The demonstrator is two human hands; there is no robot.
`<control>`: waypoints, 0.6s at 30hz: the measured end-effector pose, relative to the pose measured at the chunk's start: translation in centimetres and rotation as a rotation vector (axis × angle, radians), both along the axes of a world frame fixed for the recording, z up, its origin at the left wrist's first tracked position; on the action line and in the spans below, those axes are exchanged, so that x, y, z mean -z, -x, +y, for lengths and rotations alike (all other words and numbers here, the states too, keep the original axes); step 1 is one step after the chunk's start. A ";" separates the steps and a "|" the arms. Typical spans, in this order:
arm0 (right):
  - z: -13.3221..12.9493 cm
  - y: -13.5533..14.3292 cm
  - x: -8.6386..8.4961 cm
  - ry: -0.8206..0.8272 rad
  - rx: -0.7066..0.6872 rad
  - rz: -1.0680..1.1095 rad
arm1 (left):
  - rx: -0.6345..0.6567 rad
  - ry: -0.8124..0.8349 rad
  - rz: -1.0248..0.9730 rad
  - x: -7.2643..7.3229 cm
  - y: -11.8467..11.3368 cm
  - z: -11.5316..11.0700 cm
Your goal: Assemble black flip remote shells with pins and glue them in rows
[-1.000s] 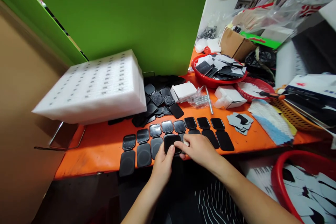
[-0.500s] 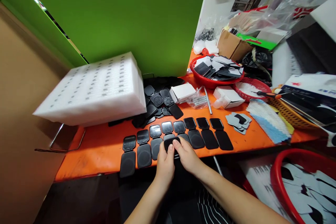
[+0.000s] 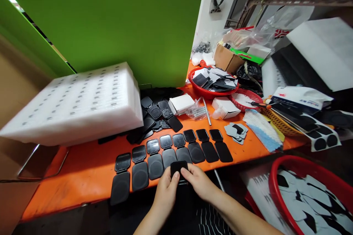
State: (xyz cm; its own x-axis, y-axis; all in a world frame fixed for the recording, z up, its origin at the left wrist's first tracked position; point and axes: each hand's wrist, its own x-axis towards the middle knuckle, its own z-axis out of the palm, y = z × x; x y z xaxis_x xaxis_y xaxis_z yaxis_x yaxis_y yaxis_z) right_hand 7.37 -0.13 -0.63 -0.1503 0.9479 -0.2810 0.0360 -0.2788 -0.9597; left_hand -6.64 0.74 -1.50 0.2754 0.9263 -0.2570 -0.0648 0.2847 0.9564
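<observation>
A small black square-cornered piece (image 3: 178,166) is held between both hands at the front edge of the orange table (image 3: 88,161). My left hand (image 3: 167,187) grips its left side, thumb on top. On its right side my right hand (image 3: 199,180) is closed, with a thumb pressing the face. Beyond the hands lies a row of several opened black folding cases (image 3: 156,166), each with a shiny upper part and a wider matte lower part. Behind the row is a heap of black pieces (image 3: 158,113).
White foam block (image 3: 82,106) at left; white box (image 3: 181,103), metal rod (image 3: 206,112), grey cut pieces (image 3: 236,132) and red basin of cards (image 3: 212,91) further back. An orange basket (image 3: 286,125) stands right; another red basin (image 3: 273,183) is at lower right.
The view has shifted, so the table's contents appear further left and slightly lower. Both hands keep hold of the black piece, now showing nearer the table's front edge, below the row.
</observation>
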 end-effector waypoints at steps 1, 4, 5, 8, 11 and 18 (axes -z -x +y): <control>0.1 -0.2 -0.3 -0.002 -0.029 0.003 | -0.005 -0.019 0.020 -0.3 0.0 0.1; 0.2 -0.6 -1.5 -0.093 -0.069 -0.058 | -0.020 -0.057 0.102 -1.3 0.3 0.3; 0.2 -0.6 -2.0 -0.129 -0.056 -0.091 | -0.018 -0.076 0.146 -1.7 0.6 0.3; -0.1 -0.7 -3.1 -0.163 0.022 -0.136 | 0.055 -0.156 0.270 -2.7 1.4 0.3; -0.2 -0.3 -3.6 -0.112 0.055 -0.096 | 0.110 -0.170 0.224 -3.2 1.8 0.3; 0.7 0.2 -3.4 0.170 0.129 0.226 | -0.053 0.196 -0.156 -3.4 1.2 0.7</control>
